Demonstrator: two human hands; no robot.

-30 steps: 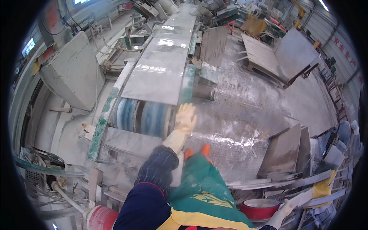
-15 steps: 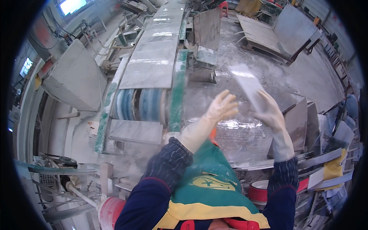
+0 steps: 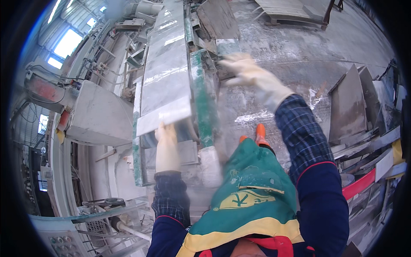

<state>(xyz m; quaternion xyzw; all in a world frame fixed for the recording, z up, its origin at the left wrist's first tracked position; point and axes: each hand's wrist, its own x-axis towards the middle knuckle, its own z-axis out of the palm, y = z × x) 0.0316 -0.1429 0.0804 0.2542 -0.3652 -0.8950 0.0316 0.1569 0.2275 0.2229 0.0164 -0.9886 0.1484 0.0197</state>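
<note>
A line of pale grey stone slabs (image 3: pixel 165 68), wet and glossy, lies along the conveyor. The nearest slab (image 3: pixel 165 115) juts over the blue roller at its near end. My gloved left hand (image 3: pixel 166 137) grips this slab's near edge, with its fingers partly hidden at the edge. My gloved right hand (image 3: pixel 252 77) is stretched out to the right of the conveyor's green side rail (image 3: pixel 200 98). Its fingers are apart and slightly blurred, with nothing in them. Below the roller, another grey slab piece (image 3: pixel 171 153) lies between the rails.
Large slabs (image 3: pixel 349 105) lean upright at the right, above a stack of offcuts (image 3: pixel 364 158). A pallet (image 3: pixel 291 10) stands at the far right. A grey, box-shaped machine housing (image 3: pixel 100 113) is left of the conveyor. My orange boots (image 3: pixel 261 133) stand on the wet floor.
The white slab piece has left my right hand and cannot be made out. My left hand has moved to the slab at the conveyor's end. The view has shifted toward the left.
</note>
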